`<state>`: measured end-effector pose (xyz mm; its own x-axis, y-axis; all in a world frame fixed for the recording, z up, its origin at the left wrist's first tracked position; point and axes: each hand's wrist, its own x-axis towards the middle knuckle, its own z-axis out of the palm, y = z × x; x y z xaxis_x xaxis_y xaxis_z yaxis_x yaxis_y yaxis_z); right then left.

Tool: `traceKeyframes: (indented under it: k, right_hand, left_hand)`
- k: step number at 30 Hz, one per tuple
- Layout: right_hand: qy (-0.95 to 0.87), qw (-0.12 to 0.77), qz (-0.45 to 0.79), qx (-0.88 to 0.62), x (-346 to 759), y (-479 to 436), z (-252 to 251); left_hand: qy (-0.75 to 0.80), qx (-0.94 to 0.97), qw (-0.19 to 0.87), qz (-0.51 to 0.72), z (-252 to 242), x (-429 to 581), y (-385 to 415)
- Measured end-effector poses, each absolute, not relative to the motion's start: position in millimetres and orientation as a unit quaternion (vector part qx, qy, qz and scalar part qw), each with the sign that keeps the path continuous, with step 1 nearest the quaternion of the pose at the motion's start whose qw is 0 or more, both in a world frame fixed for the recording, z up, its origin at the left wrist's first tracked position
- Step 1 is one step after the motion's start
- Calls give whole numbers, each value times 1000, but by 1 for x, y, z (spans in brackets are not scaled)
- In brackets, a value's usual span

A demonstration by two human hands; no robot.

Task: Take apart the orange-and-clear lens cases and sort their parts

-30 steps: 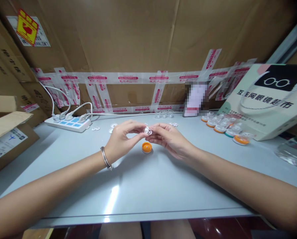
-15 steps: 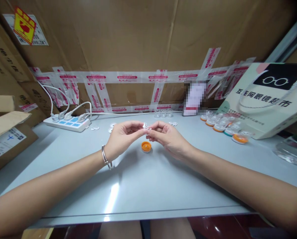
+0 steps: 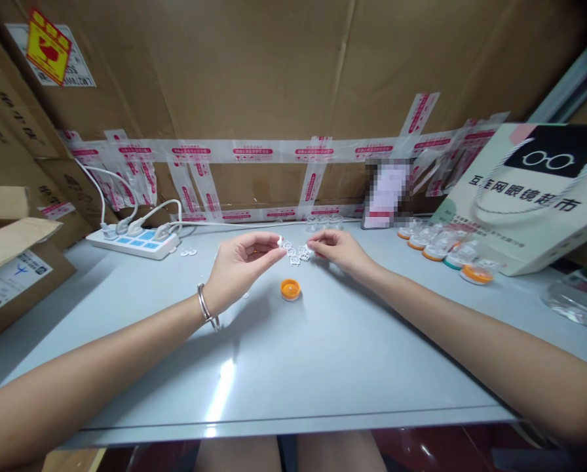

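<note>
In my head view, my two hands have drawn apart: half a second ago their fingertips met, and now a gap shows between them. In that gap is a cluster of small white wheel-like pieces (image 3: pixel 295 260), about five, too small to count surely; I can't tell whether they all lie on the desk (image 3: pixel 293 360). My left hand (image 3: pixel 244 262) pinches one white bit (image 3: pixel 280 241) between thumb and forefinger. My right hand (image 3: pixel 342 252) has its fingertips drawn together at the cluster's right edge; I can't tell whether they grip a piece.

The one orange round part (image 3: pixel 290 289) has stayed put, sitting on the desk just in front of the cluster, nearer me. I count one bracelet (image 3: pixel 208 308) on my left wrist, five clear-topped containers (image 3: pixel 435 249) at the right, four with orange bases and one green, and three clear cups (image 3: pixel 324 223) at the back. There is one power strip (image 3: pixel 133 244), one phone (image 3: pixel 384 195) and one paper bag (image 3: pixel 524 196).
</note>
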<state>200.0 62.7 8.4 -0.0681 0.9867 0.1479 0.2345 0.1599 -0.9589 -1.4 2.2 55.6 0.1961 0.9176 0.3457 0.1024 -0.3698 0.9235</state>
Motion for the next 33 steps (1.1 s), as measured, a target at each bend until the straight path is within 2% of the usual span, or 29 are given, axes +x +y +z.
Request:
traceKeyframes:
  k: [4,12,16,22,27,33]
  right_hand:
    - [-640,435,371,-513,197,71,-5]
    - [-621,464,374,-509,194,69,3]
    - [-647,514,352,-439,187,42,26]
    - [-774,460,274,-339,169,-3,38]
    - [-751,480,301,-339,170,-1,39]
    - [-688,481,357,-410,202,32,55]
  left_hand:
    - [385,662,411,495,54,-1,2]
    - [378,672,406,491,51,-2,3]
    - [381,675,401,489,50,-3,4]
    - [366,659,463,466,48,-3,6]
    - [349,665,499,432,47,-2,4]
    - [391,645,469,461,48,-2,4]
